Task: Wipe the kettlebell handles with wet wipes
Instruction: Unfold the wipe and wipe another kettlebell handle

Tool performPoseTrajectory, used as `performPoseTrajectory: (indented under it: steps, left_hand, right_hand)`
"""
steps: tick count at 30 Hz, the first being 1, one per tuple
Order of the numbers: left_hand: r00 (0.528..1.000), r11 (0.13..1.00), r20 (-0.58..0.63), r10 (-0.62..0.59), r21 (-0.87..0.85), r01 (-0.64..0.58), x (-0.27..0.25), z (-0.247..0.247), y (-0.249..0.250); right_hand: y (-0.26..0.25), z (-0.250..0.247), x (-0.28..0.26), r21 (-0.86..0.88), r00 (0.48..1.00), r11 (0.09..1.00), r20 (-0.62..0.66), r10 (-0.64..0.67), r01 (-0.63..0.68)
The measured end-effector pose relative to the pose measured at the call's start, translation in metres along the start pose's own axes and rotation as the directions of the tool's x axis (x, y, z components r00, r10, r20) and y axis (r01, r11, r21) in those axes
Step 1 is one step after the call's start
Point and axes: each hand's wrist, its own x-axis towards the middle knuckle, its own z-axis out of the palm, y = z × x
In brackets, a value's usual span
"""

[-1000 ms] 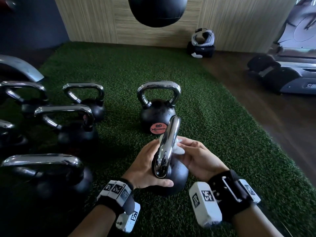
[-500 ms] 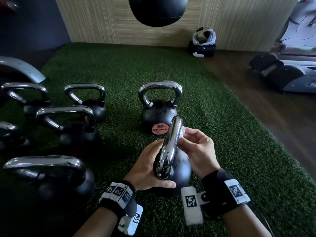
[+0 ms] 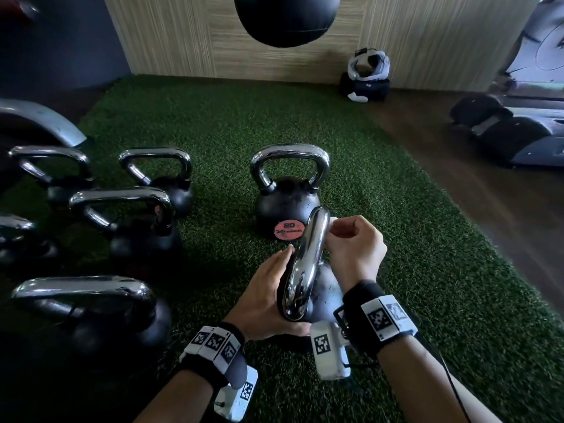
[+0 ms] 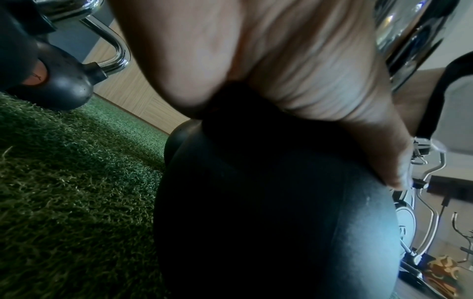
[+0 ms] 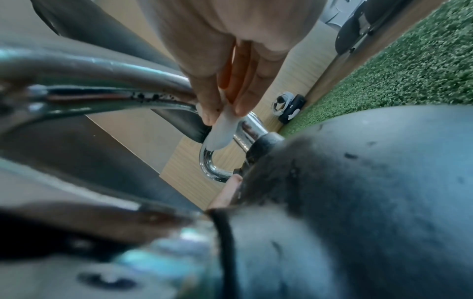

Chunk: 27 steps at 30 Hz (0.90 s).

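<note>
A black kettlebell (image 3: 326, 296) with a chrome handle (image 3: 306, 264) stands on the green turf just in front of me. My left hand (image 3: 268, 296) cups the left side of its ball (image 4: 268, 212), thumb along the front. My right hand (image 3: 354, 248) pinches a white wet wipe (image 5: 221, 129) against the far top end of the handle (image 5: 143, 89); only a corner of the wipe (image 3: 332, 221) shows in the head view. A second kettlebell (image 3: 288, 199) marked 20 stands just behind.
Several more chrome-handled kettlebells (image 3: 143, 227) stand in rows on the turf (image 3: 427, 270) to the left. A punching bag (image 3: 287, 16) hangs ahead. A headguard on a black bag (image 3: 367, 76) sits by the wooden wall, and gym machines (image 3: 512, 129) stand on the wood floor at right.
My right hand has slid the wipe up the handle, from its lower right side to its far top end. The left hand stays on the ball.
</note>
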Motion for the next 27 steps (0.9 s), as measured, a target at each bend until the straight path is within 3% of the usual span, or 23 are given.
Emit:
performPoseTrajectory:
  steps: [4,7,13,19,21,24,27]
  left_hand:
    - [1.0,1.0,0.01,0.012,-0.002,-0.012,0.002,0.0,-0.003]
    - [0.997,0.993,0.001,0.076,0.095,-0.076,0.004,0.004,-0.008]
    - [0.966,0.963,-0.076,0.246,0.136,-0.234,0.003,0.006,0.006]
    - [0.987,0.982,-0.052,0.155,0.113,-0.149,-0.01,0.003,0.009]
    - [0.993,0.993,0.032,0.116,0.002,-0.116,-0.017,-0.009,0.006]
    - [0.997,0.92,0.067,0.032,-0.392,-0.003,-0.03,-0.029,0.02]
    - [0.998,0.873,0.013,0.063,-0.485,-0.049,-0.037,-0.033,0.061]
  right_hand:
    - [-0.004,0.001,-0.002,-0.008,1.0,1.0,-0.007,0.018,-0.018]
    - [-0.004,0.006,0.003,-0.077,0.999,0.996,0.015,0.047,-0.045]
    - [0.006,0.019,0.006,-0.249,0.981,0.968,0.181,0.073,-0.026]
    - [0.016,0.012,0.012,-0.263,0.947,0.964,0.303,0.109,-0.027]
    - [0.018,0.001,0.012,-0.189,0.947,0.982,0.311,0.078,-0.018]
    - [0.022,-0.013,0.018,-0.1,0.933,0.992,0.346,0.102,-0.072]
    - [0.027,-0.011,0.027,-0.067,0.862,0.985,0.479,0.169,-0.156]
